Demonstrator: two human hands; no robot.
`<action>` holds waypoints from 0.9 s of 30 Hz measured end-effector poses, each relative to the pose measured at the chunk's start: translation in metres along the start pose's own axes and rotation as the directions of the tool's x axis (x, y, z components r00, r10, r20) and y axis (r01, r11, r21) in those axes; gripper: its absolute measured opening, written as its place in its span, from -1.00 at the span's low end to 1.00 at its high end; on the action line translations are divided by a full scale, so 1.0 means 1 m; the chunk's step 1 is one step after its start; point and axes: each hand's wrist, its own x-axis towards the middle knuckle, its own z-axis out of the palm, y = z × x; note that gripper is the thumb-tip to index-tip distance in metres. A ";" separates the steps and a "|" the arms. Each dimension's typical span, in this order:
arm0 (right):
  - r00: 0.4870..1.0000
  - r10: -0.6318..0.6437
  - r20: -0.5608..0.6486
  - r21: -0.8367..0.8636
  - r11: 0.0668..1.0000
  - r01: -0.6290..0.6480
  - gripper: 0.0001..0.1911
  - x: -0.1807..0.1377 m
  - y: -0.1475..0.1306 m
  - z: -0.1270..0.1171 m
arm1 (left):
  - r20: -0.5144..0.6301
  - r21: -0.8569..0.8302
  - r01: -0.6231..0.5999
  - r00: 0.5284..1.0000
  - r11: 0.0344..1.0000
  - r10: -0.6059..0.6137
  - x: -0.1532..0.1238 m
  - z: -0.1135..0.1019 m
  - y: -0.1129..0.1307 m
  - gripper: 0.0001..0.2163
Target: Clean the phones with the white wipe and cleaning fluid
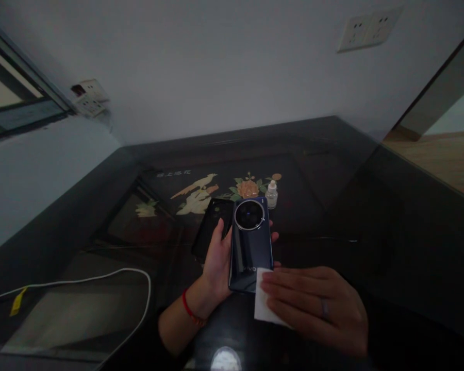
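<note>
Far left: window (pixel 21 85) set in the wall. Below it, on the glossy black tabletop (pixel 320 170), a white cable (pixel 128 269) bends in a loop, with a yellow tag (pixel 18 301) on it. Wall sockets (pixel 89 100) above, near the corner.

Left of centre: bird motif (pixel 195 193) on the tabletop. Open black phone case (pixel 209 229) lies just beyond the left hand (pixel 216 265); contact between them cannot be told. Red bracelet (pixel 186 304) at that wrist.

Centre: left hand grasps the smartphone (pixel 251 252), thumb at one long edge, fingertips emerging at the other. Phone is above the tabletop, back toward the camera, round camera module (pixel 249 214) at the far end. Floral motif (pixel 248 188) beyond.

Right of centre: white wipe (pixel 265 306) overlaps the phone's near right corner. Right hand (pixel 317 304), ringed, holds the wipe under extended fingers; thumb hidden. Small white-capped bottle (pixel 271 196) stands beyond the phone.

Far right: double socket (pixel 369 30) above, wood-look floor (pixel 444 159) below.
</note>
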 end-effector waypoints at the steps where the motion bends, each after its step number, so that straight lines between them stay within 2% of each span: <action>1: 1.000 0.016 -0.006 -0.003 1.000 -0.016 -0.78 0.000 0.002 -0.001 | 0.004 -0.008 0.014 1.000 1.000 -0.014 0.000 -0.001 0.000 -0.37; 5: 0.995 0.096 0.012 -0.035 0.995 -0.096 -0.74 0.001 0.009 -0.003 | 0.020 -0.009 0.073 0.997 0.997 -0.073 -0.001 0.001 0.000 -0.32; 9: 1.000 0.013 0.008 0.019 1.000 -0.013 -0.75 0.001 -0.002 0.006 | -0.035 -0.042 0.025 0.999 0.999 -0.026 -0.001 0.004 0.001 -0.37; 12: 0.999 -0.040 -0.001 0.020 0.999 0.040 -0.76 0.000 -0.006 0.008 | -0.047 -0.042 0.032 0.998 0.999 -0.034 0.000 0.003 0.001 -0.37; 17: 0.998 0.064 0.025 -0.055 0.997 -0.062 -0.76 0.002 0.001 -0.001 | -0.064 -0.040 0.030 0.997 0.999 -0.032 0.001 0.002 0.003 -0.37; 20: 0.998 0.004 0.058 -0.006 1.000 -0.004 -0.78 0.003 -0.007 0.002 | -0.050 -0.033 0.012 0.999 0.999 -0.014 0.001 0.002 0.003 -0.38; 23: 0.999 -0.052 -0.015 0.038 0.998 0.053 -0.78 0.000 -0.011 0.007 | -0.029 -0.021 0.021 0.999 1.000 -0.021 0.001 0.000 0.000 -0.40; 24: 0.999 -0.045 -0.015 0.053 0.998 0.046 -0.77 -0.002 -0.008 0.006 | -0.032 -0.011 0.027 0.999 1.000 -0.027 0.002 -0.001 -0.001 -0.41; 26: 0.998 0.065 0.016 0.081 0.995 -0.066 -0.69 -0.005 0.005 0.002 | -0.035 0.022 0.060 0.998 0.998 -0.059 0.002 -0.003 -0.006 -0.43; 27: 0.992 0.126 -0.032 0.063 0.990 -0.124 -0.65 -0.007 0.013 -0.001 | -0.027 0.042 0.082 0.996 0.996 -0.081 0.001 -0.004 -0.009 -0.43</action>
